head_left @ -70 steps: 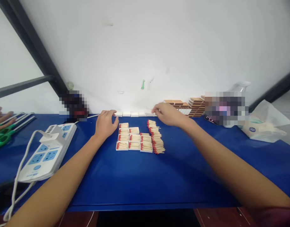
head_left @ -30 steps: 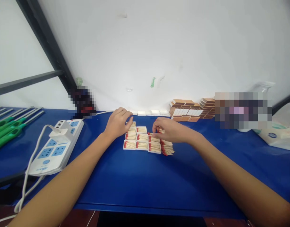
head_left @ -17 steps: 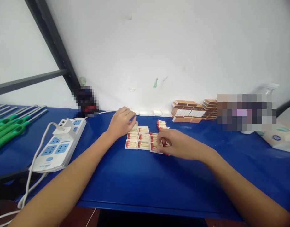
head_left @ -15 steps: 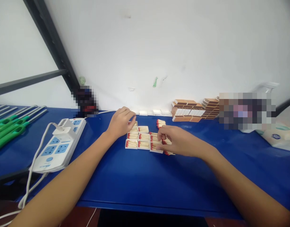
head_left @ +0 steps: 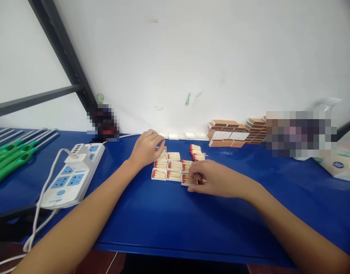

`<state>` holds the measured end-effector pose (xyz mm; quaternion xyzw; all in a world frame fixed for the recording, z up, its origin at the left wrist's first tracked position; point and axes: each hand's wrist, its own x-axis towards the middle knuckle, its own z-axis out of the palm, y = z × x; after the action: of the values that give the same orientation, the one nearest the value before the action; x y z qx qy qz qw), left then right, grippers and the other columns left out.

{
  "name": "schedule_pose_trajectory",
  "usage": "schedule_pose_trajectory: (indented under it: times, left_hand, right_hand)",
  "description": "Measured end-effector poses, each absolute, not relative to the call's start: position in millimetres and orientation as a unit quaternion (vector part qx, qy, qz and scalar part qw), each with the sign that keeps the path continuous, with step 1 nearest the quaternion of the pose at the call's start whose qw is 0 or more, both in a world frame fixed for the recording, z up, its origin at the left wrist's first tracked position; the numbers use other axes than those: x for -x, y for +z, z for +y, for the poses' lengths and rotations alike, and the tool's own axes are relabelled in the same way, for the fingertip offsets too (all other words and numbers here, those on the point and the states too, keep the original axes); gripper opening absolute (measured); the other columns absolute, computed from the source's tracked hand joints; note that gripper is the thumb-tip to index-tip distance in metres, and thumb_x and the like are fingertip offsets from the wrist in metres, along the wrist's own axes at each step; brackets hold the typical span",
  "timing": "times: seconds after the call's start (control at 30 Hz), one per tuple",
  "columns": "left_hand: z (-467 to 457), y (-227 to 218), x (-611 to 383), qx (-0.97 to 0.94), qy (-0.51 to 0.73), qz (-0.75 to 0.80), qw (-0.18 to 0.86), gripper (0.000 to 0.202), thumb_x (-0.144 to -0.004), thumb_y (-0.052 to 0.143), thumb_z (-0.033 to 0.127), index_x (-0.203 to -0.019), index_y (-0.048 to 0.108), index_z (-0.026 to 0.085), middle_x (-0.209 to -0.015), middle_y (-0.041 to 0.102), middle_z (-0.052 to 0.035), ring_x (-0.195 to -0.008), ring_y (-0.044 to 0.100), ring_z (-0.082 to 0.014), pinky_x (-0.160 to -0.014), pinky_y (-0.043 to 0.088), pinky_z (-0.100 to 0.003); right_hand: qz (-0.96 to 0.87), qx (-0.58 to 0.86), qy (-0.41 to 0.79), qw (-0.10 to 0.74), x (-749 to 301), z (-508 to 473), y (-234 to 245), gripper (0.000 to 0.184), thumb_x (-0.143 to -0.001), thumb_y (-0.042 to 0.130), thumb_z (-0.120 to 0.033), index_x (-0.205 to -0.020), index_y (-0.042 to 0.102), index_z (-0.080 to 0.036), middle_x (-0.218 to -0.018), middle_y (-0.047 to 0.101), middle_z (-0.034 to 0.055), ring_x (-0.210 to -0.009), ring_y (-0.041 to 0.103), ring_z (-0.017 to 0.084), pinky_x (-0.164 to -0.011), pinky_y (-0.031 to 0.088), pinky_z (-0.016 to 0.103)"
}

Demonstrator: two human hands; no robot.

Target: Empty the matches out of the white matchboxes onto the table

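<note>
Small white matchbox trays (head_left: 174, 175) filled with red-tipped matches stand in rows on the blue table. My left hand (head_left: 147, 149) is at the back left tray (head_left: 163, 152), its fingers curled together; what is in them, if anything, is hidden. Over the right end of the front right tray (head_left: 188, 179), my right hand (head_left: 212, 179) has thumb and fingers bent inward in a pinch. Red match heads show beneath its fingers, but I cannot make out what it grips. Behind this hand lies a loose pile of matches (head_left: 197, 153).
Stacked brown matchboxes (head_left: 228, 142) stand along the wall, with white pieces (head_left: 190, 135) left of them. At left are a power strip (head_left: 78, 179) with a white cable and several green-handled tools (head_left: 18, 156). A tissue pack (head_left: 342, 163) sits at far right.
My right hand has come slightly nearer to me and lower over the front right tray, uncovering more of the loose matches behind it. My left hand stays at the back left tray.
</note>
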<state>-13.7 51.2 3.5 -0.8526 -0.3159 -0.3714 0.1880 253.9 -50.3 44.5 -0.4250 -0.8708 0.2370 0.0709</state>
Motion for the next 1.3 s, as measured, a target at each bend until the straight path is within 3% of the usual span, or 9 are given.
schedule_pose_trajectory:
  times: [0.13,0.33,0.5,0.73,0.83,1.03,1.3]
  left_hand:
    - [50.2,4.5,12.9,0.855,-0.370,-0.312,0.188,0.017,-0.101,0.054,0.019,-0.094,0.069,0.016,-0.088,0.073,-0.0097,-0.090,0.063,-0.0246,-0.081,0.055,-0.041]
    - [49.6,4.7,13.6,0.855,-0.371,-0.320,0.168,0.018,-0.100,0.053,0.019,-0.093,0.070,0.018,-0.087,0.073,-0.0096,-0.091,0.063,-0.0255,-0.081,0.055,-0.042]
    - [49.5,4.4,13.7,0.856,-0.368,-0.321,0.173,0.018,-0.101,0.053,0.020,-0.093,0.070,0.017,-0.088,0.073,-0.0092,-0.091,0.064,-0.0250,-0.081,0.055,-0.042]
    - [48.2,6.3,14.1,0.852,-0.370,-0.322,0.182,0.017,-0.100,0.054,0.019,-0.093,0.069,0.017,-0.087,0.073,-0.0090,-0.091,0.064,-0.0251,-0.081,0.055,-0.041]
    - [49.5,5.4,14.0,0.853,-0.370,-0.317,0.187,0.017,-0.100,0.054,0.018,-0.092,0.069,0.017,-0.086,0.073,-0.0085,-0.090,0.064,-0.0244,-0.080,0.055,-0.040]
    - [49.3,5.3,11.9,0.858,-0.366,-0.316,0.172,0.017,-0.100,0.054,0.020,-0.092,0.069,0.018,-0.086,0.073,-0.0085,-0.089,0.064,-0.0246,-0.081,0.055,-0.041]
    - [42.2,-3.1,1.6,0.877,-0.359,-0.308,0.086,0.011,-0.097,0.063,0.025,-0.093,0.071,0.019,-0.087,0.074,-0.0063,-0.090,0.065,-0.0242,-0.084,0.057,-0.042]
  right_hand:
    - [-0.871,0.451,0.175,0.087,-255.3,-49.8,44.2,0.034,-0.085,0.079,-0.050,-0.085,0.060,-0.022,-0.086,0.069,0.0023,-0.074,0.057,0.017,-0.063,0.036,0.030]
    - [-0.866,0.455,0.201,0.048,-255.1,-50.4,44.4,0.034,-0.085,0.077,-0.051,-0.079,0.059,-0.023,-0.084,0.069,0.0029,-0.071,0.057,0.018,-0.061,0.036,0.031]
    - [-0.864,0.468,0.173,0.066,-253.7,-50.5,46.9,0.045,-0.079,0.080,-0.061,-0.082,0.057,-0.023,-0.084,0.069,0.0029,-0.071,0.056,0.018,-0.060,0.035,0.031]
    - [-0.878,0.444,0.170,0.047,-250.8,-56.1,43.7,0.033,-0.083,0.076,-0.050,-0.075,0.059,-0.022,-0.083,0.068,0.0032,-0.071,0.055,0.018,-0.062,0.035,0.032]
    - [-0.871,0.439,0.207,0.082,-253.4,-43.0,51.4,0.031,-0.082,0.077,-0.050,-0.083,0.063,-0.022,-0.085,0.068,0.0029,-0.072,0.057,0.017,-0.064,0.039,0.031]
    - [-0.844,0.500,0.173,0.091,-263.1,26.7,61.3,0.038,-0.077,0.079,-0.050,-0.096,0.066,-0.020,-0.093,0.070,0.0064,-0.080,0.061,0.021,-0.066,0.041,0.033]
    - [-0.850,0.508,0.113,0.082,-261.9,60.4,33.7,0.040,-0.074,0.084,-0.049,-0.093,0.066,-0.019,-0.094,0.072,0.0078,-0.083,0.062,0.023,-0.068,0.039,0.032]
